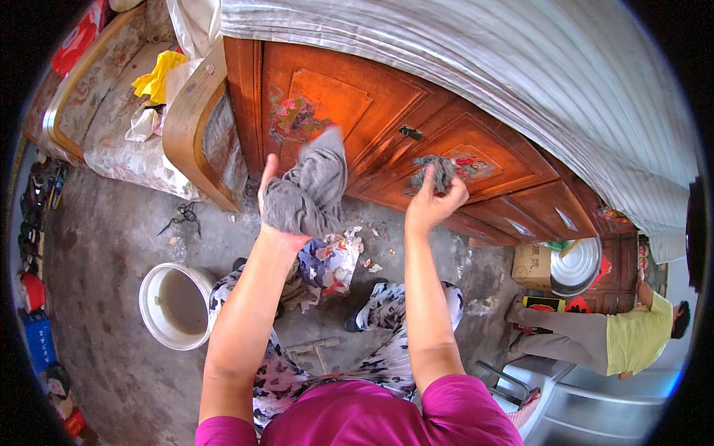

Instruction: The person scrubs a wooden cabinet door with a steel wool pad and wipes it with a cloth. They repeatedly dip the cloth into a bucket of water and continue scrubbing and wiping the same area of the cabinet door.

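My left hand (pixel 288 236) holds a bunched grey cloth (pixel 311 189) in front of the left door of a reddish-brown wooden cabinet (pixel 387 82). The cloth's upper end is blurred. In my right hand (pixel 433 207), pinched between thumb and fingers, is a dark grey scouring pad (pixel 439 171). It is at the right door, over the remains of a torn coloured sticker (pixel 476 165); whether it touches the wood I cannot tell. Another peeling sticker (pixel 291 120) marks the left door, partly behind the cloth.
A white bucket (pixel 152 297) of murky water stands on the concrete floor at left. Paper scraps (pixel 346 260) lie below the cabinet. A floral armchair (pixel 197 134) flanks it. At right are a cardboard box (pixel 532 266), a round metal lid (pixel 576 264) and another person (pixel 636 334).
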Motion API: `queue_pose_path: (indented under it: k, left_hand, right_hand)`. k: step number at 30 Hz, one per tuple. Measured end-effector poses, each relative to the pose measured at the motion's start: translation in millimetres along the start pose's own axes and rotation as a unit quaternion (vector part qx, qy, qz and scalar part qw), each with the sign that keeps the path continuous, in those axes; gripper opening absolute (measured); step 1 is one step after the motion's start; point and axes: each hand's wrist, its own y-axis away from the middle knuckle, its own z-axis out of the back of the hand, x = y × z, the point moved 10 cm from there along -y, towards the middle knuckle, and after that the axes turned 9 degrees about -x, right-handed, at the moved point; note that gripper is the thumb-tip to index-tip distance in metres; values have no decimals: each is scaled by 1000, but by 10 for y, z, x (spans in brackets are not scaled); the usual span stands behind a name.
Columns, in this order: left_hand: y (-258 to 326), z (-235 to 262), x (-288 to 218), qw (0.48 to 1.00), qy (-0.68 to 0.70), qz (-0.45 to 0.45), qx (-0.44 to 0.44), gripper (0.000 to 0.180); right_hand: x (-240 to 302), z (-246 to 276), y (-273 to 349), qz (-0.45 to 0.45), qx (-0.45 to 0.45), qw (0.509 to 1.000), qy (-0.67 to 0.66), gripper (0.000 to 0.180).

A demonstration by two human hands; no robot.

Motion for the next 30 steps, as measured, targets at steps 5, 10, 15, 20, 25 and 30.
queue_pose_path:
  k: [5,10,15,20,25,30]
  left_hand:
    - [-94,9,-21,998,-45,0,43,48]
    - [-137,199,-69,996,-81,-33,1,39]
    - [27,312,-232,979,-93,-116,-137,40]
    - [-47,298,-254,982,-57,-126,-132,45]
    - [-102,191,-175,991,-66,-97,-65,47]
    - [-110,310,-367,983,-93,-133,-83,42]
  right_hand:
    - [-507,-262,445,-7,36,997,61,30]
    - [-817,-231,847,-81,100,988,90,27]
    - [82,-184,169,17,11,1000,-15,27]
    - [-311,-340,512,42,91,987,123,16]
    - [-1298,-323,1246,-251,135,958,37,29]
    - [-565,-349,854,-242,34,955,-166,37]
